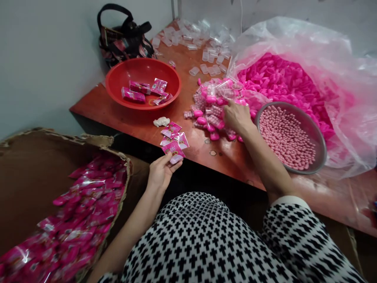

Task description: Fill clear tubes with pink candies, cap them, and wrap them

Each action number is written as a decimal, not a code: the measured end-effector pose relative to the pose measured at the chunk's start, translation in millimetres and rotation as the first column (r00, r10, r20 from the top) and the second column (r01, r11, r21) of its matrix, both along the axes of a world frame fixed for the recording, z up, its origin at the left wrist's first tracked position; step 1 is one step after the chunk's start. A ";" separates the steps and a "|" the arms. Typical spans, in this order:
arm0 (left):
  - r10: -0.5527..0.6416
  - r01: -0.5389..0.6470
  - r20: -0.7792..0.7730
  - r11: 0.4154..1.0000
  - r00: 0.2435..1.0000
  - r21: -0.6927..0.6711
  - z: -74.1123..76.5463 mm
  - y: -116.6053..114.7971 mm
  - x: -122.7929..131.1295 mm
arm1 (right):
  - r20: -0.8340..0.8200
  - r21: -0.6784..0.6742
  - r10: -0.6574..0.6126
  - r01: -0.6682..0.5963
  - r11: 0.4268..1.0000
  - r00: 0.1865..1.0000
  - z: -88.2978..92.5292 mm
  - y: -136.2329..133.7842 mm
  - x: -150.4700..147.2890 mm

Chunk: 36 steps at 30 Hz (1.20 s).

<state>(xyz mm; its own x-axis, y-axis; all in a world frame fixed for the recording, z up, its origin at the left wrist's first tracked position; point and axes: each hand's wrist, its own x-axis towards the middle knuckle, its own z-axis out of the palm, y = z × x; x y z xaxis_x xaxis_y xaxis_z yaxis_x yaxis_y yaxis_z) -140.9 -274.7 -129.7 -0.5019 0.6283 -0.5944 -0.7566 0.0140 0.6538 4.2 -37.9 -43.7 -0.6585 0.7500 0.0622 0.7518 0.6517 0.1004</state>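
My left hand (161,171) is closed on a small pink printed packet (174,150), pinched between thumb and fingers just past the table's front edge. More such packets (180,139) lie on the tabletop right behind it. My right hand (237,116) reaches into a heap of clear tubes with pink caps (210,104), filled with pink beads. Its fingertips are hidden among the tubes, so whether they grip one does not show. To the right of that forearm is a grey bowl (321,155) of round pink beads.
A red bowl (113,88) holds several packets. Behind it stands a patterned handbag (123,45). Clear empty tubes (206,55) lie at the back. A large plastic bag (294,35) of pink caps (279,78) fills the right. At lower left, a cardboard box (127,173) contains many filled packets (85,208).
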 end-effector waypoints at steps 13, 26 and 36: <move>-0.022 0.022 0.135 1.000 0.991 0.004 -8.0 6.6 12.6 | -0.522 0.010 0.208 -0.238 0.971 0.827 -103.4 -122.0 79.3; 0.133 -0.153 0.364 0.988 0.922 0.027 -6.4 7.7 34.2 | -0.522 -0.715 -0.478 -0.058 0.696 0.706 -80.4 -136.7 44.7; 0.143 -0.218 0.398 0.964 0.906 0.150 -11.7 8.1 34.5 | -0.510 -0.858 -0.717 -0.343 0.383 0.475 -75.0 -199.5 6.5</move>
